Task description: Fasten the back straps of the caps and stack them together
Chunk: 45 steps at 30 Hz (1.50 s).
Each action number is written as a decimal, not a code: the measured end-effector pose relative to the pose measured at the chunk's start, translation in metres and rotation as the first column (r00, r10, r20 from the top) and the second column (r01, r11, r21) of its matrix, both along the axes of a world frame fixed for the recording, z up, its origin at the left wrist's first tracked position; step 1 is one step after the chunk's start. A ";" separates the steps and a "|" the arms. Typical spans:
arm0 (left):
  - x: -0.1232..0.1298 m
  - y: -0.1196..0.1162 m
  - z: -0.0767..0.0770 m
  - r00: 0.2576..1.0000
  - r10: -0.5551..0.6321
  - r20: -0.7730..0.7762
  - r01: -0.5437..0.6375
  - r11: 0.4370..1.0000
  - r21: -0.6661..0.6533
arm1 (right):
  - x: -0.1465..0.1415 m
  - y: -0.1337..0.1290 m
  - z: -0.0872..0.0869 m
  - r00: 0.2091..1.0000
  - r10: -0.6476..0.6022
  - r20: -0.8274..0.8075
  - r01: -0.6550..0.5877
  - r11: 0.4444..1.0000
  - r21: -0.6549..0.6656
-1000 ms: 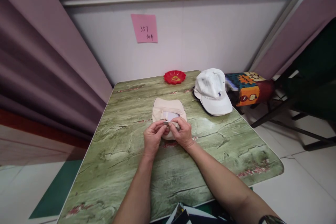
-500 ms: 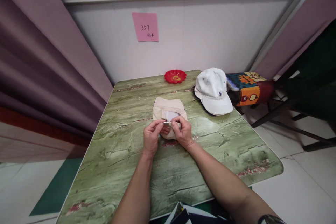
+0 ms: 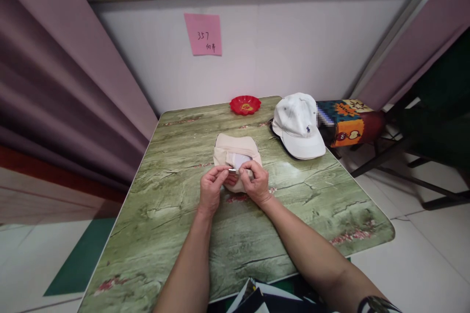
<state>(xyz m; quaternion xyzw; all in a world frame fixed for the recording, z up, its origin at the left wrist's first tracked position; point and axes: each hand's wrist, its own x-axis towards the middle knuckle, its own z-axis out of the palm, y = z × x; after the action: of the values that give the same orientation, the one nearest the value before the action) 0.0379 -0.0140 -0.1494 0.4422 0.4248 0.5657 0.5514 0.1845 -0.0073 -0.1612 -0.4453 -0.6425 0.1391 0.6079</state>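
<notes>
A beige cap [image 3: 237, 143] lies in the middle of the green marbled table, its back opening turned toward me. Both hands pinch the narrow strap at that opening. My left hand [image 3: 212, 187] grips the strap's left part, where a small whitish edge shows between the hands. Thumb and fingers of my right hand [image 3: 256, 182] close on the strap's right part. What lies under the fingertips is too small to make out. To the right, a white cap [image 3: 298, 124] with a small dark logo rests on a dark one, whose edge peeks out.
A red scalloped dish [image 3: 245, 105] stands near the table's back edge. The table [image 3: 161, 234] meets a white wall carrying a pink note [image 3: 203, 34]. Beyond the right edge is a patterned fabric-covered seat [image 3: 347, 124]. Purple curtains hang on both sides.
The view has shifted very slightly. Both hands keep their grip at the strap, with only a tiny movement of the fingers.
</notes>
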 end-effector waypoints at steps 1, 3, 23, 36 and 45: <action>0.000 0.000 0.000 1.000 -0.003 -0.001 0.003 1.000 0.005 | 0.000 0.000 0.000 1.000 -0.011 0.011 0.011 1.000 0.006; 0.001 0.000 0.000 1.000 -0.003 -0.001 0.003 1.000 0.013 | 0.000 0.000 -0.001 0.999 -0.030 0.031 0.030 0.999 0.021; 0.007 -0.002 0.005 0.995 0.078 -0.058 -0.075 0.996 0.050 | 0.002 0.001 -0.004 0.988 0.009 0.153 -0.030 0.991 0.130; 0.002 -0.001 -0.002 1.000 -0.022 -0.007 0.022 1.000 0.007 | 0.002 0.004 -0.007 0.993 -0.006 0.120 -0.007 0.995 0.104; 0.004 0.000 -0.001 0.994 0.042 -0.100 -0.037 0.998 0.053 | 0.009 0.010 -0.008 0.949 -0.007 0.314 -0.048 0.985 0.167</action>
<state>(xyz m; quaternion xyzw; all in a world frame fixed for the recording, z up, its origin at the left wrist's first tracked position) 0.0419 -0.0145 -0.1503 0.4758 0.4464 0.5641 0.5061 0.1936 0.0030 -0.1691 -0.4006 -0.7451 0.0166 0.5330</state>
